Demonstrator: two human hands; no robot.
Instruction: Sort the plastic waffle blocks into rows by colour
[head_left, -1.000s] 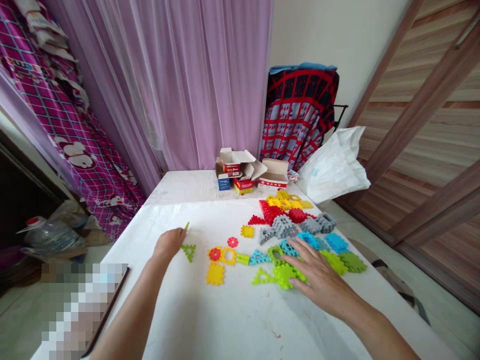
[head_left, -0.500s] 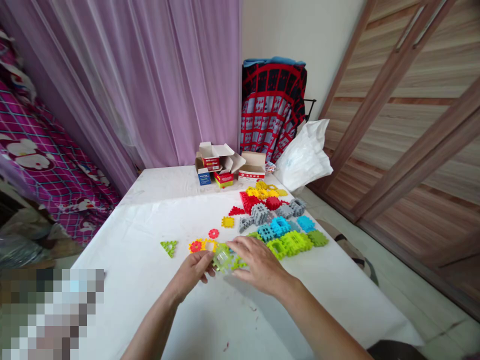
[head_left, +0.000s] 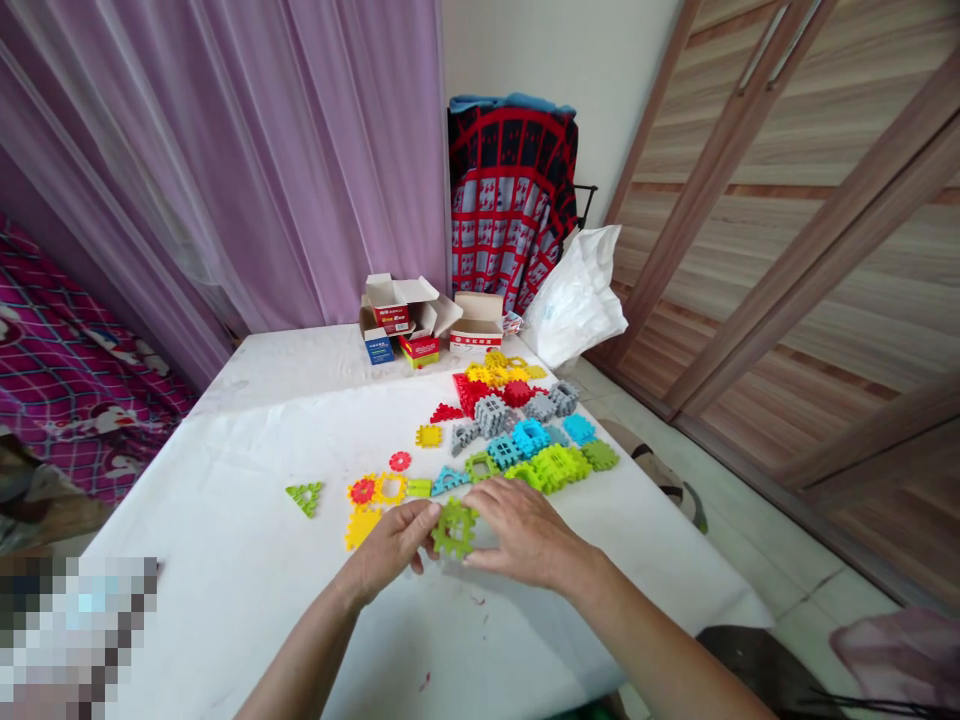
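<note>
Both of my hands meet over the white table [head_left: 247, 520], holding a green square interlocking piece [head_left: 454, 528] between them. My left hand [head_left: 390, 548] pinches its left edge with closed fingers. My right hand [head_left: 525, 535] grips its right side, fingers curled over it. Just beyond lie a yellow flat piece [head_left: 361, 526], a red and yellow joined piece [head_left: 377, 490], a light blue triangle [head_left: 448, 481] and a green triangle [head_left: 305, 496] off to the left. A pile of green [head_left: 555, 465], blue [head_left: 525, 438], grey [head_left: 491, 413], red and yellow pieces spreads toward the far right.
Small open cardboard boxes [head_left: 420, 320] stand at the table's far edge before a purple curtain. A white plastic bag [head_left: 574, 295] and a red-checked cloth on a chair [head_left: 514, 195] sit at the back right. Wooden doors line the right side.
My left hand left the green triangle and came to the middle; my right hand brought a green piece from the pile, and both now hold it. The view swung right.
</note>
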